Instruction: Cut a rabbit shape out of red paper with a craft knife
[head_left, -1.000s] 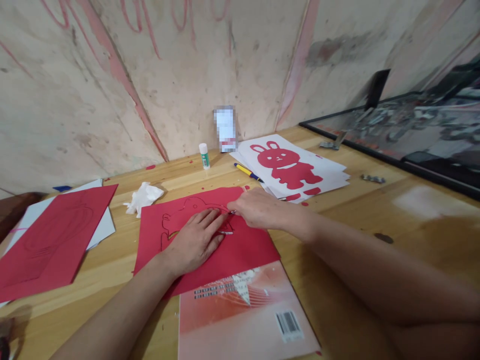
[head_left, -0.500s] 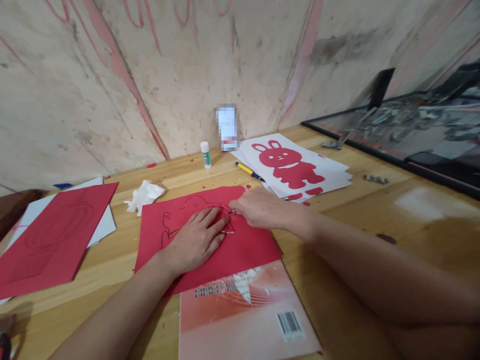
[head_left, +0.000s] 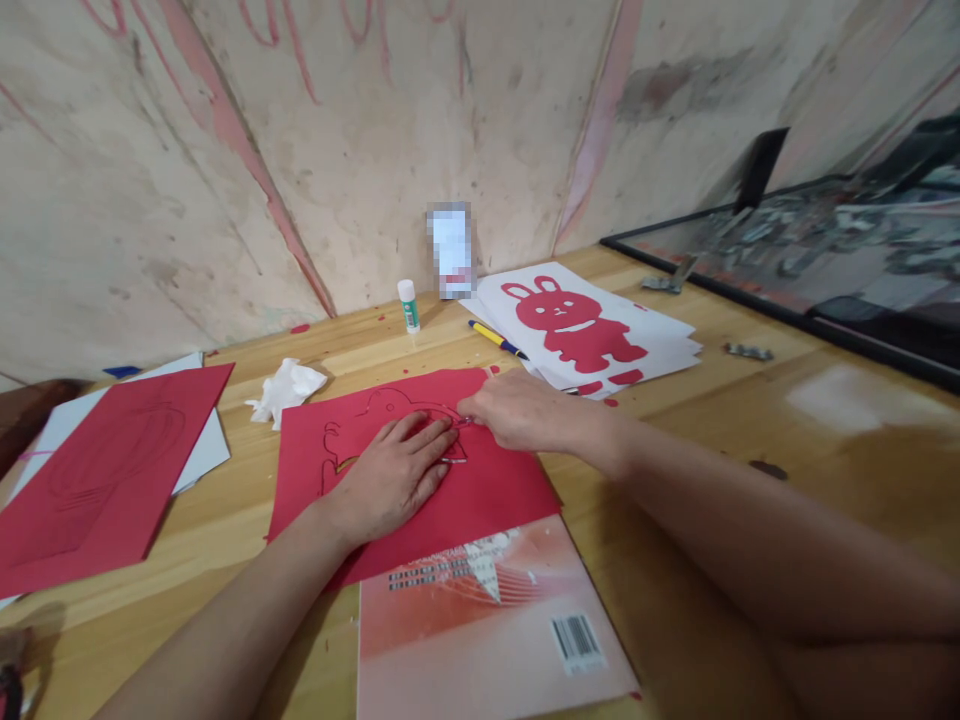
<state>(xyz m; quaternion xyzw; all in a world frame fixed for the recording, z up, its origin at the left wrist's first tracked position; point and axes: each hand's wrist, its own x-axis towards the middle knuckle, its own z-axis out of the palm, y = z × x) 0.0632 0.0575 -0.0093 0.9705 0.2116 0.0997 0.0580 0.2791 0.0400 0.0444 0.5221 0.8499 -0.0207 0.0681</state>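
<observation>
My left hand lies flat on a red sheet of paper, fingers stretched out over a black-line drawing. Part of that drawing is cut through, with paler gaps along some lines. My right hand is closed around a thin craft knife; only its metal tip shows, touching the paper just beyond my left fingertips. Most of the knife is hidden inside the fist. Beneath the sheet sits a pinkish book with a barcode, its lower half uncovered.
White sheets bearing a red rabbit cutout lie at the back right, beside a yellow-blue pen. A glue stick, a phone and crumpled tissue stand or lie behind. Another red sheet is at left.
The left fingertips have shifted slightly toward the right hand. The right hand and knife tip stay at nearly the same spot on the paper. The whole view has shifted a little.
</observation>
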